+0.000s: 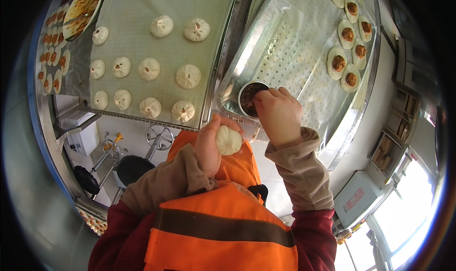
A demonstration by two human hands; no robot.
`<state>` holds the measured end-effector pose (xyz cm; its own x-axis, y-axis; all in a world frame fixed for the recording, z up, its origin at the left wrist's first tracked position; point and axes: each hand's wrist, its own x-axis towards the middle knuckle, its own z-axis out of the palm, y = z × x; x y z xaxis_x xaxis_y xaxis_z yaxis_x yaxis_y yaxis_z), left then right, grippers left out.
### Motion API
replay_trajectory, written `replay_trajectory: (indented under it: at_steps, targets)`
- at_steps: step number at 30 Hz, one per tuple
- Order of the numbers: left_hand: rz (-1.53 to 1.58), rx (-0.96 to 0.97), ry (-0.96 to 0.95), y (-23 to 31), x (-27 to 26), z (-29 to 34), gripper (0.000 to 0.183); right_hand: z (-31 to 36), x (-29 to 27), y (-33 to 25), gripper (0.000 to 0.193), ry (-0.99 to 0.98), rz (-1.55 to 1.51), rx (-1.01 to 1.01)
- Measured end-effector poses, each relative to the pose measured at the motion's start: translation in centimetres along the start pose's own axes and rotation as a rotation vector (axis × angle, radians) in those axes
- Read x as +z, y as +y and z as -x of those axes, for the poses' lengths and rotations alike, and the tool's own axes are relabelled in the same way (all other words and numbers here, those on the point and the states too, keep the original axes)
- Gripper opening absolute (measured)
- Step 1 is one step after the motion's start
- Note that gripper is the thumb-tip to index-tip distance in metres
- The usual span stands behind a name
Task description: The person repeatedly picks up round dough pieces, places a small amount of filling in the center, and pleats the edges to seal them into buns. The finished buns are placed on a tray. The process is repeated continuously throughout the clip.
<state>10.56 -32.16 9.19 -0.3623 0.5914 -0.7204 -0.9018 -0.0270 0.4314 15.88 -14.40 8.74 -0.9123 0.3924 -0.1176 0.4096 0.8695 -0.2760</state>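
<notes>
Cloth-lined tray (142, 0): upper left of the frame, carrying rows of pleated buns (188, 76).
Perforated steel tray (285, 52): upper right, with filled dough rounds (338, 62) along its right rim.
Right hand (279, 115): centre, fingers bunched together over the small metal cup (249, 99) of dark filling.
Left hand (209, 147): lower centre, cupped around a dough ball (228, 140).

Matt dough bun (228, 140); shiny perforated metal tray (280, 57).

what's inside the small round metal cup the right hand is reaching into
The small round metal cup holds dark brownish filling. The right hand covers its right side, so the fingertips and the cup's depth stay hidden.
</notes>
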Motion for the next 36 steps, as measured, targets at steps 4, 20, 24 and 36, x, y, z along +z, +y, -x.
replay_trajectory:
  at_steps: [4,20,24,36]
  targets:
    - [-0.022,0.054,-0.024,0.6,0.4,-0.6,0.049,0.8,-2.7,0.4,0.005,0.012,-0.502,0.131]
    - [0.068,0.135,-0.005,2.2,3.5,-1.5,0.054,2.2,-6.8,-3.2,0.016,0.149,-0.543,-0.245]
    - [0.075,0.170,-0.036,2.9,3.1,-1.5,0.055,1.8,-6.5,-4.3,0.018,0.254,-0.426,-0.347]
    - [0.256,0.166,-0.117,10.4,1.9,-3.2,0.061,-7.0,-6.6,-8.0,0.054,-0.063,-0.596,-0.452]
